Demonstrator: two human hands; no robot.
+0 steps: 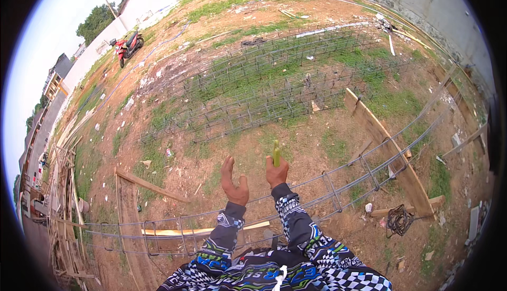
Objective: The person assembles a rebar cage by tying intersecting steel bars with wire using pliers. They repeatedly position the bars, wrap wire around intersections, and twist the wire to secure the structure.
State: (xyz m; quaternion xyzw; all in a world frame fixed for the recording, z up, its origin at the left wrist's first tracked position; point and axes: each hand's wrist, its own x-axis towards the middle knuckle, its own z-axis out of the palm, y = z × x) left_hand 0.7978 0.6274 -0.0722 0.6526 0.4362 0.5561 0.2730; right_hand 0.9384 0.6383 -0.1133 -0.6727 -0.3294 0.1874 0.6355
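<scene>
Steel reinforcement dominates the head view. A long rebar cage (338, 185) runs across the ground just ahead of the person, curving from lower left to upper right, its stirrups spaced along the bars.

Right hand (277, 174): grip closed around a short green-handled tool (275, 154), held upright above the cage; its working end is hidden in the fist, so its kind cannot be told. Left hand (234, 183): fingers spread and empty, raised beside the right hand, touching nothing. Both hands are held over the cage, clear of the bars.

Progress, as a judgement: the near cage looks assembled along the visible length, with stirrups in place; whether each joint is tied cannot be told at this size. Several finished cages (274, 80) lie stacked on the grass farther off, which suggests a good part of the steelwork is done.

Surroundings: a long wooden plank (388, 151) lies across the cage on the right and obstructs that stretch. A coil of dark wire (400, 220) sits on the dirt near the plank's lower end. Loose timber (150, 185) lies to the left, with more piled along the left edge. A red motorbike (128, 45) stands well apart by the white boundary wall (153, 3). Scattered rubbish litters the ground.
</scene>
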